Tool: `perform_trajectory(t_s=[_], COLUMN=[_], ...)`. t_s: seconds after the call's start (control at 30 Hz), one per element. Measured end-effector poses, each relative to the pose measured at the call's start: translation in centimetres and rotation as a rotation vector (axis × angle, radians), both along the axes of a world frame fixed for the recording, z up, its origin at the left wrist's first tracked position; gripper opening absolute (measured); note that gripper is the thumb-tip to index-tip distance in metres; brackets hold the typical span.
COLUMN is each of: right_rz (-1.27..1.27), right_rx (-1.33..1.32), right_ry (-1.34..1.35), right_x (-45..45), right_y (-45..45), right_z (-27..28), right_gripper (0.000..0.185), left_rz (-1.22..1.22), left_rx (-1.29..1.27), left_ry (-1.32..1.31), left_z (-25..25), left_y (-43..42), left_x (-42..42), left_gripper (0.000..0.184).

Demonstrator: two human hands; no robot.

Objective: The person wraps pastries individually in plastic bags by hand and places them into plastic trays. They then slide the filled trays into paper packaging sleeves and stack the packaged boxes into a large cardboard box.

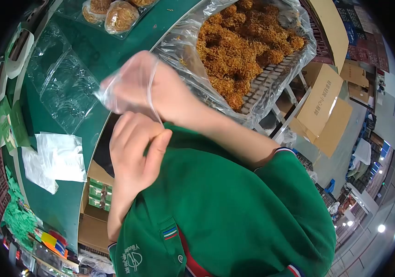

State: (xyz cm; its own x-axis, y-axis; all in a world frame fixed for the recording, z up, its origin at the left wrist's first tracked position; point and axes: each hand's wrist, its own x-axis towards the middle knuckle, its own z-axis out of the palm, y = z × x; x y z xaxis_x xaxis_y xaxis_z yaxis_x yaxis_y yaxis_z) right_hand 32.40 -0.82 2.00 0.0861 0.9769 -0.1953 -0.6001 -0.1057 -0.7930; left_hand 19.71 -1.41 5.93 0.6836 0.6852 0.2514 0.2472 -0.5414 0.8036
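Note:
My right hand (153, 85) is inside a thin clear plastic glove (123, 87), whose crumpled tip sticks out to the left. The glove's cuff edge runs across the back of this hand down to my left hand (137, 145). My left fingers are closed on that edge, with the thumb held apart. Blur and film obscure my right fingers. Beyond my right hand, a crate lined with clear plastic (179, 44) holds many brown floss-coated balls (234, 55). Left of my hands, an empty clear plastic tray (66, 78) lies on the green table (45, 210).
White plastic sheets or bags (63, 157) lie near the table edge. Plastic-packed round buns (121, 17) sit at the top. Green cartons (10, 115) line the far left side. An open cardboard box (319, 108) stands on the right, and more cardboard (96, 231) is below the table.

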Motion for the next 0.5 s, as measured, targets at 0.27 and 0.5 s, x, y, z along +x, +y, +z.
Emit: perform_trajectory(t_s=[0.27,0.5], right_rz=[0.233,0.231], right_rx=[0.224,-0.426], right_ry=[-0.933,-1.802], right_x=[4.9,24.6], right_y=[0.9,-3.3], right_z=[2.0,-1.3], right_gripper=[0.044,0.046], left_rz=[0.060,0.095], left_rx=[-0.200,-0.236], left_ry=[-0.067,-0.057], left_z=[-1.0,-2.1], left_y=[-0.3,-0.4], left_x=[-0.5,-1.8], left_gripper=[0.008,0.008])
